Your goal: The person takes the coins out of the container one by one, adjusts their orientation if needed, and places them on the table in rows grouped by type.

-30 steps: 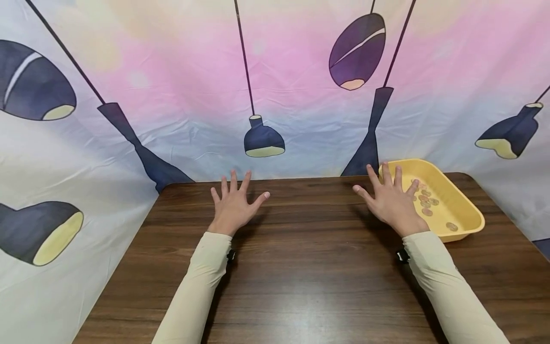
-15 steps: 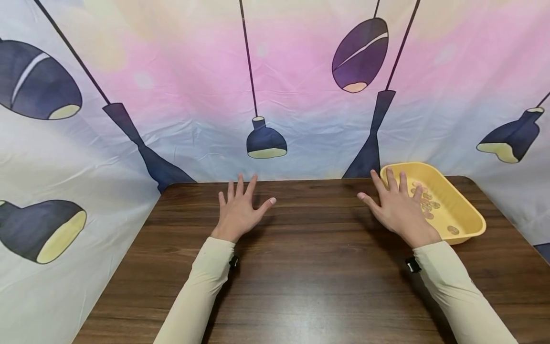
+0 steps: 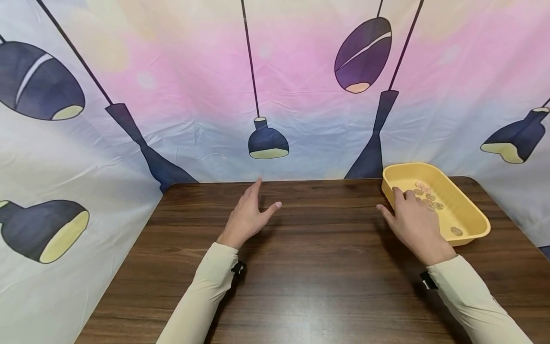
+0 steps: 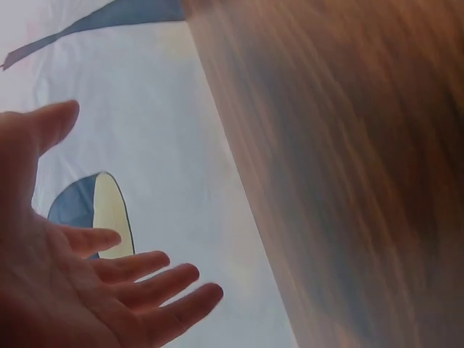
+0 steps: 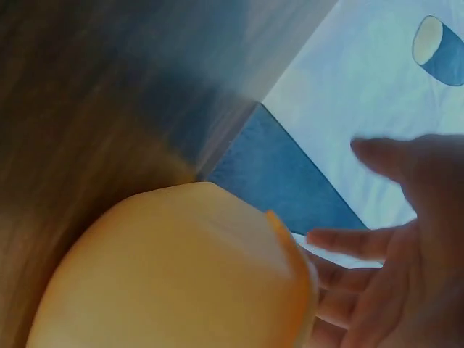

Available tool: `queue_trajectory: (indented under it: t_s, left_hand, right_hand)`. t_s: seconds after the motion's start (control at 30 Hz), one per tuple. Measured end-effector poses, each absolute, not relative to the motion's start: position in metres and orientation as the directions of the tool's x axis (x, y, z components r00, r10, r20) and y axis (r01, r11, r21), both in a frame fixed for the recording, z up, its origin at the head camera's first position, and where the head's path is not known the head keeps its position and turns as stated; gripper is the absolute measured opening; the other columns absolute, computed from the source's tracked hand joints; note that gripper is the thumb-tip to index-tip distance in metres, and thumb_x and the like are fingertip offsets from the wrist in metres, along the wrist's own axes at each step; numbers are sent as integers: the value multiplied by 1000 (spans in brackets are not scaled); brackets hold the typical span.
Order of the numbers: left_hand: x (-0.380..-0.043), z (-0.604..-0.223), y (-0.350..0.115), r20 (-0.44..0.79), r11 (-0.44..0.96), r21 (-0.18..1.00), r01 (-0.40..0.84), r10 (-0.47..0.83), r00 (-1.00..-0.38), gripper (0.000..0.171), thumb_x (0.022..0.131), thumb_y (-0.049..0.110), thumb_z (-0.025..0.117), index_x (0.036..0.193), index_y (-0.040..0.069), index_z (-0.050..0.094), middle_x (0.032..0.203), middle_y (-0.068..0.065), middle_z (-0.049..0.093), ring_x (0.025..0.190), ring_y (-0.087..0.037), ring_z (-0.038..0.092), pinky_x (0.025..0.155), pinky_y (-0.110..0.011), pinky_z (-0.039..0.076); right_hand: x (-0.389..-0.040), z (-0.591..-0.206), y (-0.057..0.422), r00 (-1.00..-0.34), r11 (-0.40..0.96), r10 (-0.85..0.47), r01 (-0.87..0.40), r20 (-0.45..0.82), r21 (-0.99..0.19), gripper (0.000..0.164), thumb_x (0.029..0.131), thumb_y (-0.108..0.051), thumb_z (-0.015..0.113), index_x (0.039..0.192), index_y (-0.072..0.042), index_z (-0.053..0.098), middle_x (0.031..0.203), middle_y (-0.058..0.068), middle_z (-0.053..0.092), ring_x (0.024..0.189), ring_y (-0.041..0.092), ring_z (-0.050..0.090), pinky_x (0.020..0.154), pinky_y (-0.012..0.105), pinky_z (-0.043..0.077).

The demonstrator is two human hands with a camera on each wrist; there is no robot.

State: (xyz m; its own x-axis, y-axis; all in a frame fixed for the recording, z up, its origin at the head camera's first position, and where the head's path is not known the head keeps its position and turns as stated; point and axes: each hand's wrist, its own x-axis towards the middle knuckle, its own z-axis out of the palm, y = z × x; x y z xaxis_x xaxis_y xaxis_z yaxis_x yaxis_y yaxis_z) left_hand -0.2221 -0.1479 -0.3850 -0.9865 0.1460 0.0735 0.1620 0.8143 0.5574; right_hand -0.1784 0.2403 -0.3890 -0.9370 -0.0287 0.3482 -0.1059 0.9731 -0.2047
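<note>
My left hand hovers over the brown wooden table, holding nothing. In the left wrist view its palm is turned inward, with thumb apart and fingers gently extended. Toward the right back corner stands a yellow plastic basin with several coins lying on its bottom. My right hand is at the basin's left side, its bent fingers overlapping the rim from above and its thumb outside. The right wrist view shows the fingers beyond the basin's rim, thumb spread wide from them. Part of the basin is hidden behind that hand.
A cloth backdrop printed with dark hanging lamps rises right behind the table's far edge and along its left side. A small black wrist camera sits on the right wrist, another black wrist camera on the left.
Both hands had widely spread fingers earlier; now the fingers are closer together. The right hand has drawn back and right, its fingers bending at the basin's rim. The left has shifted slightly right.
</note>
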Motion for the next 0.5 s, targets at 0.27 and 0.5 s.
queue_trajectory:
  t_s: [0.27,0.5]
  left_hand:
    - [-217,-383,-135,118,689,699,193,155,-981,66,104,47,67,156,11,49,147,-16,60,132,-34,61,108,-55,52]
    - [-215,-388,-127,105,602,775,191,176,-979,45,104,39,68,138,9,67,117,-4,73,107,-21,71,94,-45,60]
  right_hand:
    - [-179,-390,249,-934,974,37,-46,356,-222,33,107,-16,54,85,8,55,78,28,57,62,51,59,39,61,42]
    - [-181,-389,258,-964,972,-4,-66,265,-227,27,105,-10,55,85,7,61,73,23,57,64,50,61,43,60,46]
